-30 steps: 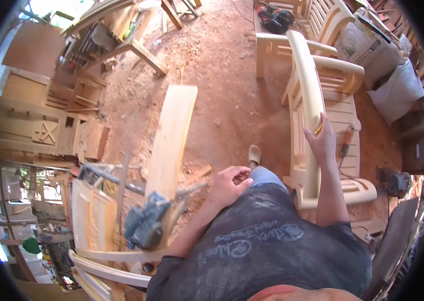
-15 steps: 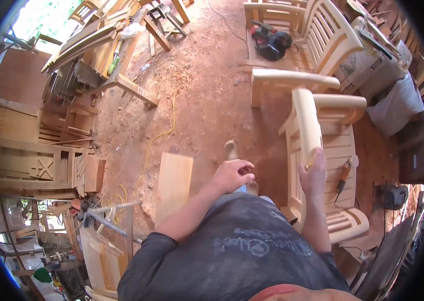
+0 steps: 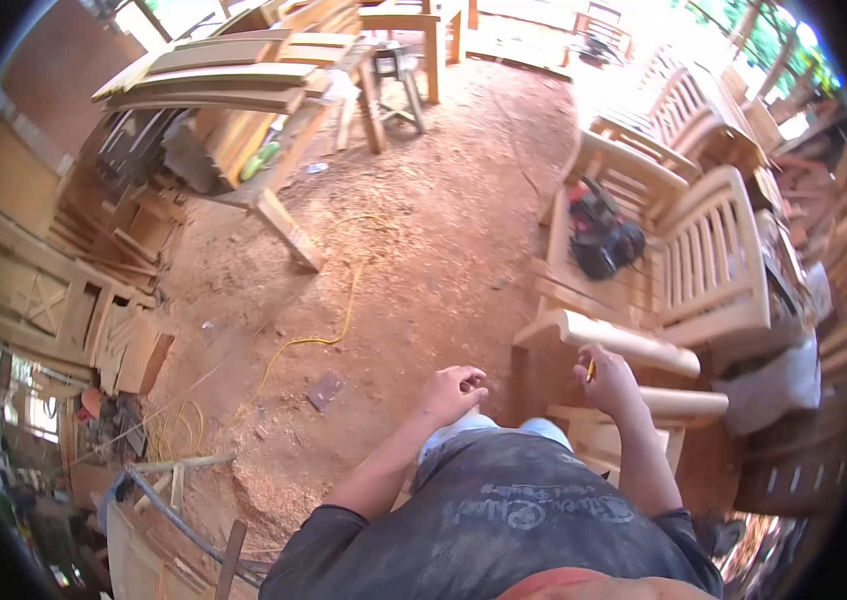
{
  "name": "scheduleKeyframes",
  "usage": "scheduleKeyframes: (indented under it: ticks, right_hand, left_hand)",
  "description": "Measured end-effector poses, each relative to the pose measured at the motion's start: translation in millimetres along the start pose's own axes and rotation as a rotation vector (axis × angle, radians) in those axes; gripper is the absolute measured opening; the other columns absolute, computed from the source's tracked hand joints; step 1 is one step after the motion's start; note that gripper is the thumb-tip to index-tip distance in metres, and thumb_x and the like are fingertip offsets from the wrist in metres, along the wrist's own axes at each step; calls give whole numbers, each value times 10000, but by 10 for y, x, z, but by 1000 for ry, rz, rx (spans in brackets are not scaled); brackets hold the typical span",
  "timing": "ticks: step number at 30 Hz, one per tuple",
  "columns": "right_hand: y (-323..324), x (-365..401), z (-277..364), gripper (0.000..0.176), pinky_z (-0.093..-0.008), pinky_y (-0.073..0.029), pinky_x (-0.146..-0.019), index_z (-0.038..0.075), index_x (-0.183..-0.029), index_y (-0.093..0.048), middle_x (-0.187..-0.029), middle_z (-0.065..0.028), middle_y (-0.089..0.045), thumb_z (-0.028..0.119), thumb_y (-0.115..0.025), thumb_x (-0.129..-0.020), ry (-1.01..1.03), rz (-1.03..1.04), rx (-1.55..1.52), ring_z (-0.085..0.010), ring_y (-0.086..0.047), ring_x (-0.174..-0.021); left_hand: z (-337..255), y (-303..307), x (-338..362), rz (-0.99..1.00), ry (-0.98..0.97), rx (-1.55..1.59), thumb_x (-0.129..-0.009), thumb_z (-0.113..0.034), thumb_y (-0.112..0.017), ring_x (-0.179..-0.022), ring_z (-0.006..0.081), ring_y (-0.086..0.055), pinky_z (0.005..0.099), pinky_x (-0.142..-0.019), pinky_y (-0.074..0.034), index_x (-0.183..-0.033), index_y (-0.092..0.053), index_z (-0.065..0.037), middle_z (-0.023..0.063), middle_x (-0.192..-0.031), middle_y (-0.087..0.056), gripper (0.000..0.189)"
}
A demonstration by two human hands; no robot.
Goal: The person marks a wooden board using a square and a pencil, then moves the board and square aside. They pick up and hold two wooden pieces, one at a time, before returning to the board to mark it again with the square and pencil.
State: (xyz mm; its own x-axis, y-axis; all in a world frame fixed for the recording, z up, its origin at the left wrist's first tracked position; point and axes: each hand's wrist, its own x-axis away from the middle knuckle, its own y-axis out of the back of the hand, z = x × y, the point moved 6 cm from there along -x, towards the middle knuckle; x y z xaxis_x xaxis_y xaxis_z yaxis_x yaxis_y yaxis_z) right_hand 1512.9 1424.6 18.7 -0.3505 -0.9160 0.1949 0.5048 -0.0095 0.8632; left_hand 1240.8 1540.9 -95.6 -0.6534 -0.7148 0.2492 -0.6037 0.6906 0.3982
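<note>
My left hand (image 3: 450, 393) is in front of my body over the dirt floor, its fingers loosely curled with a gap between them and nothing visible in them. My right hand (image 3: 605, 377) holds a small yellow pencil-like stick (image 3: 591, 371) between its fingers. Just beyond that hand lies the pale wooden armrest (image 3: 633, 343) of a slatted chair. A black and red power tool (image 3: 601, 230) rests on the seat of this chair. Closer to my body on the right is another wooden armrest (image 3: 683, 402).
A workbench (image 3: 288, 225) stacked with curved boards (image 3: 213, 85) stands at the upper left. A yellow cord (image 3: 318, 340) runs over the floor (image 3: 433, 250). Wooden frames (image 3: 38, 300) line the left side. A pale sack (image 3: 773, 390) sits at the right.
The view has shifted forward and turned. My right hand has left the armrest of the nearer chair and is now beside the farther chair. The board near my left arm is out of sight.
</note>
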Motion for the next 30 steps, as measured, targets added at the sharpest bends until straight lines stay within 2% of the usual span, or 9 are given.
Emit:
scheduleKeyframes:
  ticks: [5, 9, 12, 15, 19, 20, 22, 26, 30]
  right_hand:
    - [-869, -1199, -219, 305, -504, -551, -953, 67, -1150, -733, -1090, -239, -758, 317, -645, -1001, -62, 376, 69, -417, -709, -1069]
    - [-2001, -1896, -1425, 338, -470, -560, -975, 54, -1115, -774, -1120, -249, -757, 327, -626, -982, -3, 728, 370, -385, -724, -1103]
    - [-2414, -2277, -1911, 323, -436, -591, -912, 49, -1070, -790, -1086, -216, -776, 304, -612, -985, -254, 975, 488, -352, -755, -1025]
    - [-2191, -2859, -1160, 314, -412, -618, -804, 55, -1046, -801, -998, -162, -798, 300, -611, -992, -341, 753, 190, -303, -777, -886]
    - [-2869, -4182, -617, 294, -411, -625, -692, 78, -1003, -814, -886, -97, -804, 269, -590, -1001, -318, 850, 109, -250, -769, -770]
    - [-3265, -4610, -430, 294, -410, -625, -705, 71, -1015, -809, -893, -99, -804, 275, -598, -1003, 129, 992, 297, -250, -768, -772]
    - [-3863, -5326, -38, 299, -408, -625, -732, 56, -1040, -800, -907, -102, -805, 286, -612, -1006, 1244, 639, 804, -250, -767, -777]
    - [-2766, -6299, 1985, 258, -390, -609, -741, 38, -1055, -764, -883, -121, -793, 266, -658, -996, 174, 561, -124, -226, -759, -780]
    - [-2359, -6709, 3066, 252, -347, -598, -715, 9, -1061, -738, -863, -118, -786, 243, -678, -990, 155, 473, -205, -191, -752, -763]
  left_hand:
    - [109, 1221, -148, -332, 58, 116, -899, -180, -826, -973, 162, -756, 311, -878, -607, -1232, -738, -7, 129, -1091, -784, 385]
    - [360, 1959, -51, -537, 145, 192, -917, -154, -816, -980, 155, -746, 316, -879, -607, -1230, -732, 11, 128, -1107, -783, 364]
    - [632, 2482, -4, -644, 237, 196, -925, -151, -808, -965, 176, -750, 318, -871, -603, -1244, -725, 20, 142, -1103, -784, 372]
    - [626, 3161, -115, -740, 301, 128, -923, -149, -807, -954, 184, -753, 314, -867, -598, -1244, -733, 17, 149, -1097, -787, 369]
    - [622, 4302, -408, -916, 285, -57, -896, -126, -815, -907, 181, -743, 319, -808, -594, -1171, -755, 3, 131, -1029, -783, 310]
    - [481, 4607, -494, -935, 276, -133, -889, -116, -816, -888, 185, -740, 323, -791, -592, -1155, -756, 0, 128, -1011, -780, 297]
    - [167, 5193, -667, -1008, 204, -263, -876, -99, -818, -853, 197, -733, 332, -762, -587, -1130, -758, -6, 124, -981, -773, 277]
    - [-294, 6124, -743, -1180, 51, -398, -869, -80, -817, -826, 223, -730, 345, -736, -583, -1108, -756, -17, 127, -959, -766, 254]
    - [-288, 6997, -812, -1283, -21, -502, -868, -78, -819, -841, 222, -740, 346, -736, -588, -1098, -759, -39, 127, -965, -766, 241]
